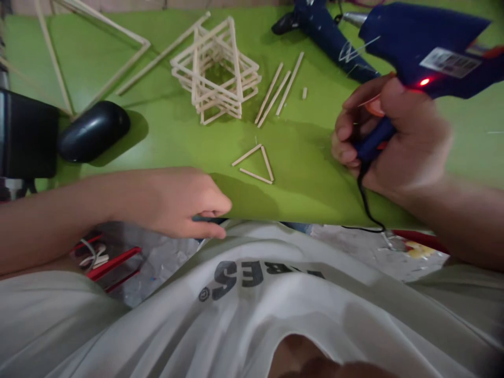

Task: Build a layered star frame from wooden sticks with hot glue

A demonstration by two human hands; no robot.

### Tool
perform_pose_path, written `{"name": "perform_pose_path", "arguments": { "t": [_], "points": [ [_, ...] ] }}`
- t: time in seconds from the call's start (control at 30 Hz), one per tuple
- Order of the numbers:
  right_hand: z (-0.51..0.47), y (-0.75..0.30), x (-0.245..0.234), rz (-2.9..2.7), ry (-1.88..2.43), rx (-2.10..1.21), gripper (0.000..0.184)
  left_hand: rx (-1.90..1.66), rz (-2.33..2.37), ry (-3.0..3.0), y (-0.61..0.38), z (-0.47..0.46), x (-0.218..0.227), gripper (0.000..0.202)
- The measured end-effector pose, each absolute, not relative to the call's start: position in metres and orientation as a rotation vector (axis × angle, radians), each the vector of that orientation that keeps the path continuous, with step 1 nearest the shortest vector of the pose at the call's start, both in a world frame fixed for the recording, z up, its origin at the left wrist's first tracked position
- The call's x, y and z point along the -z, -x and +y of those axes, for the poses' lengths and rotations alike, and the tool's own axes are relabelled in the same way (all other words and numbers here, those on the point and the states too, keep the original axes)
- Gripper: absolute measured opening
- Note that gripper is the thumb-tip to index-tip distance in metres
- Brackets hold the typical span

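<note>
My right hand (413, 136) is wrapped round the handle of a blue hot glue gun (409, 39), whose metal nozzle points left and whose small light glows red. My left hand (185, 202) lies at the front edge of the table, fingers loosely curled, thumb apart from them, with nothing visible between. Just beyond it, three short wooden sticks (266, 163) lie flat in a triangle, with a gap at its left corner. Further back stands an openwork structure of stacked stick triangles (216, 79). Three loose sticks (289, 84) and a tiny cut piece (304, 93) lie to its right.
A black computer mouse (94, 131) and a dark box-like object (29, 134) are at the left of the green table (173, 147). Larger stick frames (118, 76) lie behind them. A dark blue tool-like object (326, 39) lies at the back right. The gun's black cord (364, 197) hangs over the front edge.
</note>
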State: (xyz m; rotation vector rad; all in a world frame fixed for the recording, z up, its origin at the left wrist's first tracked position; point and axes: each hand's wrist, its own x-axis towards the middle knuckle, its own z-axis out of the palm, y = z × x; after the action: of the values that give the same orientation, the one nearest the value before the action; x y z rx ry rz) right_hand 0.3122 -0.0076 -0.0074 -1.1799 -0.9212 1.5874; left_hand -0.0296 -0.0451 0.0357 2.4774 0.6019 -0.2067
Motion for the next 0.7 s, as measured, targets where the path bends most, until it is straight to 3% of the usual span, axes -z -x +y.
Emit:
{"name": "perform_pose_path", "arguments": {
  "t": [0.13, 0.27, 0.53, 0.7],
  "points": [
    [-0.012, -0.308, 0.007, -0.931, 1.104, -1.574, 0.023, -0.077, 0.584, -2.684, 0.006, -0.039, -0.040, 0.025],
    [-0.015, -0.307, 0.008, -1.030, 1.035, -1.566, 0.037, -0.281, 0.494, -3.014, -0.013, -0.034, -0.041, 0.017],
    [-0.027, -0.305, 0.006, -1.277, 0.763, -1.723, 0.059, -0.217, 0.474, -3.025, -0.021, -0.034, -0.025, 0.013],
    [-0.038, -0.304, 0.004, -1.350, 0.801, -1.627, 0.057, -0.143, 0.447, -2.931, -0.033, -0.037, -0.023, 0.014]
  ]
}}
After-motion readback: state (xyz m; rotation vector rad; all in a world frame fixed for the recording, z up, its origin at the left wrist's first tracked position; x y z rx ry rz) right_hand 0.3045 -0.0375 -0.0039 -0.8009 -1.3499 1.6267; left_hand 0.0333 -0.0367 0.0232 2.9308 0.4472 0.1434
